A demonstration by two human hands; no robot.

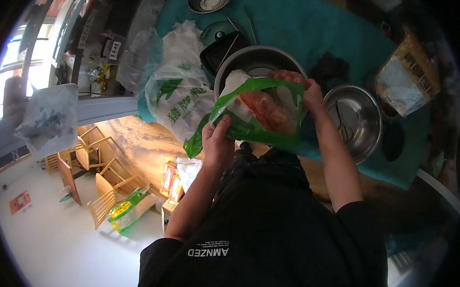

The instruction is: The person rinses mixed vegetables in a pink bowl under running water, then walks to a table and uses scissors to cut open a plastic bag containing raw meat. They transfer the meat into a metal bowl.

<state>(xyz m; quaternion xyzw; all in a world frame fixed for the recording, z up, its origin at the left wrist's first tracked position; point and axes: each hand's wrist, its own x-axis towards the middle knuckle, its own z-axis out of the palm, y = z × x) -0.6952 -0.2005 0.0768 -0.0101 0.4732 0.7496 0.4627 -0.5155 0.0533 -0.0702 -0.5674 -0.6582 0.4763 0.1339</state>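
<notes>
A clear plastic bag with green edges (253, 135) is spread between my two hands. Reddish raw-looking meat (268, 110) shows through its film. My left hand (218, 139) pinches the bag's near left edge, thumb on top. At its far right edge, my right hand (313, 94) grips the bag; the fingertips are partly hidden. Just beyond and partly beneath the bag stands a large metal bowl (280, 53); something pale and something pinkish lie at its near rim. Left of the bag, a white plastic bag with green print (185, 103) lies at the table's edge.
The teal-covered table (296, 27) holds a black square pan (222, 52) with a chopstick, a glass lid (210, 30), a small steel bowl (209, 0), a steel basin (360, 110) with a whisk-like tool, and a brown package (408, 74). Wooden chairs (105, 188) stand at lower left.
</notes>
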